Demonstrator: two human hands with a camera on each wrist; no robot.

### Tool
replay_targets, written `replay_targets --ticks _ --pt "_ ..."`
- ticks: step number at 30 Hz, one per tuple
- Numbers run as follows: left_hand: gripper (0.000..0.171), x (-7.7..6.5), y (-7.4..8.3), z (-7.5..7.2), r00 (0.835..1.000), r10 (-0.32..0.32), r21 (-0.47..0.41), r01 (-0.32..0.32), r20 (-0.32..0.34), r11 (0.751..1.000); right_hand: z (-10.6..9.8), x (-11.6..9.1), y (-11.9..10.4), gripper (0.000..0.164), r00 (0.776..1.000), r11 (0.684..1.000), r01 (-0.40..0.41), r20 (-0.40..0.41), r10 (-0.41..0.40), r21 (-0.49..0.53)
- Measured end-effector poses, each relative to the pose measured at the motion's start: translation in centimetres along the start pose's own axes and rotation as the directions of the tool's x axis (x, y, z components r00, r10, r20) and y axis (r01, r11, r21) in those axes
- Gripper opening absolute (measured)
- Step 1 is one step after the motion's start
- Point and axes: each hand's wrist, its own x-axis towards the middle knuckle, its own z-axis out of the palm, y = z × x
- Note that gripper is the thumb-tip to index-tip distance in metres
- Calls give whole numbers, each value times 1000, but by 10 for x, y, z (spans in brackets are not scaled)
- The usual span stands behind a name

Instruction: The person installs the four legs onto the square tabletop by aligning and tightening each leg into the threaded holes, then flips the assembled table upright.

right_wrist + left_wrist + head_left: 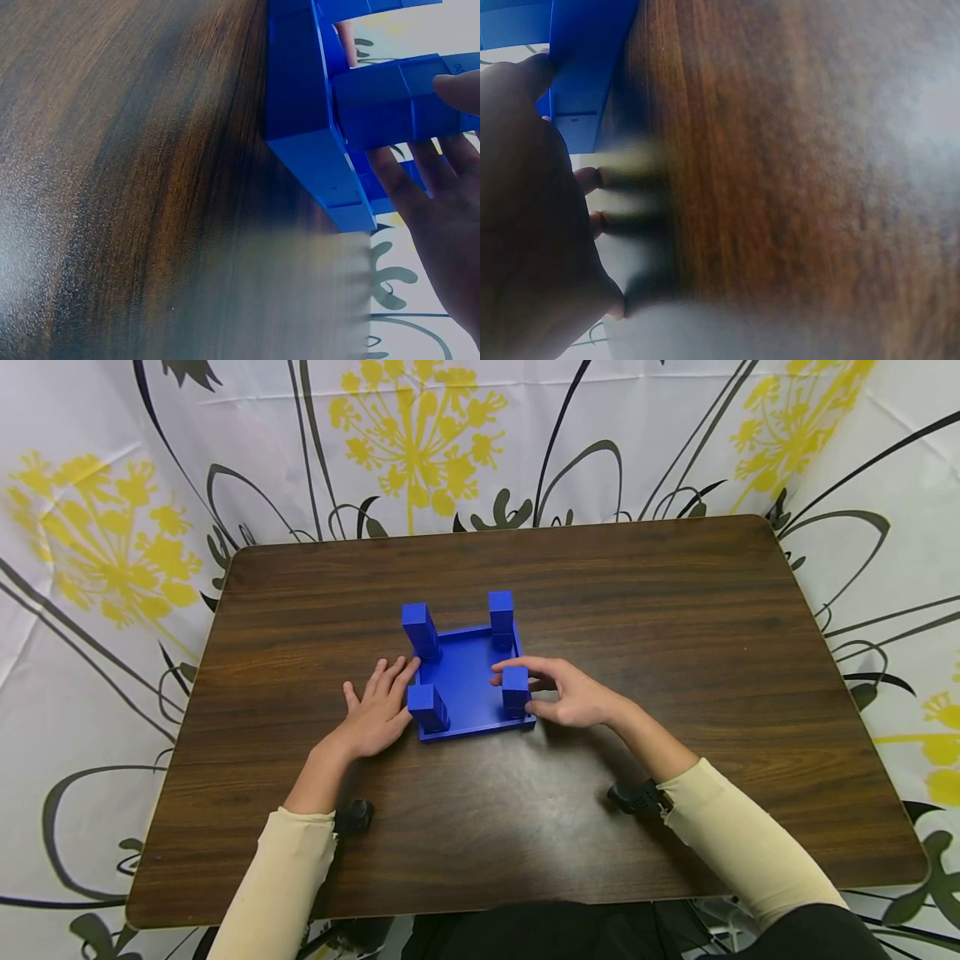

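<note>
A shallow blue square tray (471,689) lies on the table, with a tower of stacked blue blocks at each corner. My right hand (576,695) grips the near right block tower (515,689), thumb on the near side and fingers round the far side. In the right wrist view, seams show between the blocks of this tower (405,101). My left hand (373,714) is spread flat beside the tray, its fingertips on the table and its inner edge against the tray's left wall. Close to it stands the near left block tower (427,707).
The far left block tower (420,628) and far right block tower (502,617) rise from the tray's back corners. Dark brown wood covers the table (675,610). A floral curtain (285,443) hangs round its back and sides.
</note>
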Motion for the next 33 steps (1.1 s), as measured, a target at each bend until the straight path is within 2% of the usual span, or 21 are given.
replay_targets --ticks 10,19,27,33 --pt "66 0 1 0 1000 4 -5 -4 -4 1000 2 0 -1 59 999 998 -35 -16 34 -44" --pt "66 -1 1 -1 1000 1 -6 -1 -1 1000 7 1 2 46 994 994 -80 -80 75 -69" --pt "65 -1 1 0 1000 -2 -1 2 -2 1000 11 3 5 46 989 993 -87 -128 76 -81" --pt "65 0 1 0 1000 -2 -1 2 0 1000 10 3 2 47 987 987 -113 -125 98 -115"
